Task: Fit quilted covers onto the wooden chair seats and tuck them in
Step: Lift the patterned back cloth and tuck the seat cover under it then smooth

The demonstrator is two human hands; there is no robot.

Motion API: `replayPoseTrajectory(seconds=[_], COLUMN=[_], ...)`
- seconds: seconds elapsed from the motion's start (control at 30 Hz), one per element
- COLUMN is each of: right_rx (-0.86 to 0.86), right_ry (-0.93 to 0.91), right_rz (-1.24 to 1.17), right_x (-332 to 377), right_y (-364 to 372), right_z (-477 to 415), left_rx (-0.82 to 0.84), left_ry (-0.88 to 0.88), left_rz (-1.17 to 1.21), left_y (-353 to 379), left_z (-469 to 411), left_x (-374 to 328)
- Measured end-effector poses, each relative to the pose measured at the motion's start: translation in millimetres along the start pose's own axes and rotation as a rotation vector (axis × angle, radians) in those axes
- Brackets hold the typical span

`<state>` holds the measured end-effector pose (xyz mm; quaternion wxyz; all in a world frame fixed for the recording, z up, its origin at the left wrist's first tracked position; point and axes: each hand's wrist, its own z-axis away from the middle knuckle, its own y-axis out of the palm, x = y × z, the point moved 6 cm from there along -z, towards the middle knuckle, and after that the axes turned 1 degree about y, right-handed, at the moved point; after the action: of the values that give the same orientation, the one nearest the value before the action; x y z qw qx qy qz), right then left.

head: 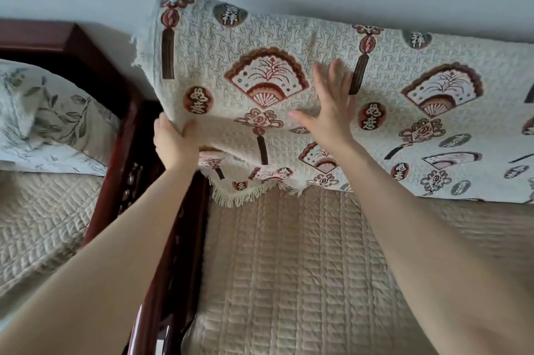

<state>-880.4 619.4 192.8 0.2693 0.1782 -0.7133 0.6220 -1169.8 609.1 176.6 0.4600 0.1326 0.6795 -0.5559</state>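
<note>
Head view.
- Fan-patterned cover (260, 80), cream with a fringe: is hanging over the chair back against the wall, its lower edge bunching above the seat.
- Left hand (173, 140): is gripping the cover's lower left fold, fingers curled round the cloth.
- Right hand (329, 111): is lying flat on the cover's middle, fingers straight and spread, holding nothing.
- Beige quilted seat cover (289, 268): is lying spread over the seat below.
- Dark wooden armrest (161, 239): is standing left of the seat.
- Leaf-print pillow (43, 117): is resting on the neighbouring seat.
</note>
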Motion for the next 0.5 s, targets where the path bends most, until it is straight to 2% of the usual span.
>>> replayPoseTrajectory(seconds=[0.2, 0.3, 0.37, 0.5], right_rx=[0.027, 0.054, 0.083, 0.14], right_ry=[0.034, 0.063, 0.077, 0.115], right_rz=[0.035, -0.001, -0.036, -0.093], right_x=[-34.2, -49.9, -53.6, -50.5], right_y=[4.7, 11.4, 17.2, 28.2], right_z=[30.4, 46.9, 56.0, 59.0], left_rx=[0.301, 0.413, 0.377, 0.197], left_ry=[-0.133, -0.18, -0.145, -0.056], left_rz=[-0.128, -0.314, -0.441, -0.454], left_y=[45.5, 55.1, 47.4, 19.4], left_z=[34.2, 43.2, 38.3, 15.3], left_x=[43.4, 58.4, 60.6, 51.7])
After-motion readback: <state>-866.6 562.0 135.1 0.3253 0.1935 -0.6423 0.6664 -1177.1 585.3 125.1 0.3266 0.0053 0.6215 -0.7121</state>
